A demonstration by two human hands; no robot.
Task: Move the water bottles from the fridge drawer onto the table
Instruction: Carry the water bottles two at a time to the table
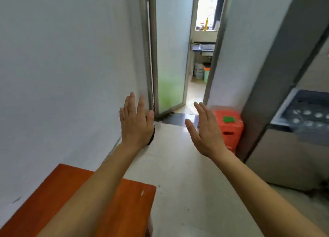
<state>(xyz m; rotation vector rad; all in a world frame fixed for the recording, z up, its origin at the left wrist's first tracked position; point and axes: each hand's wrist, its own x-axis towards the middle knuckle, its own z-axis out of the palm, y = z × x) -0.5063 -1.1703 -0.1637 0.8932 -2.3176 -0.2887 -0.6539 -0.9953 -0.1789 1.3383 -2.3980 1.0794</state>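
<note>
Left hand (136, 124) and right hand (206, 131) flat, fingers straight, grasping nothing. Water bottles (317, 115), blurred round pale caps, sit in the fridge drawer (283, 108) right of the right hand. Glossy orange worktop (53, 192) below left hand.

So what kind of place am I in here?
Probably a home hallway off a kitchen: a fridge with its drawer pulled open on the right, a frosted door ajar onto a room with a sink, and an orange table.

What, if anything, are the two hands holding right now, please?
Nothing is held: the left hand and right hand are both raised in the air with fingers straight.
</note>
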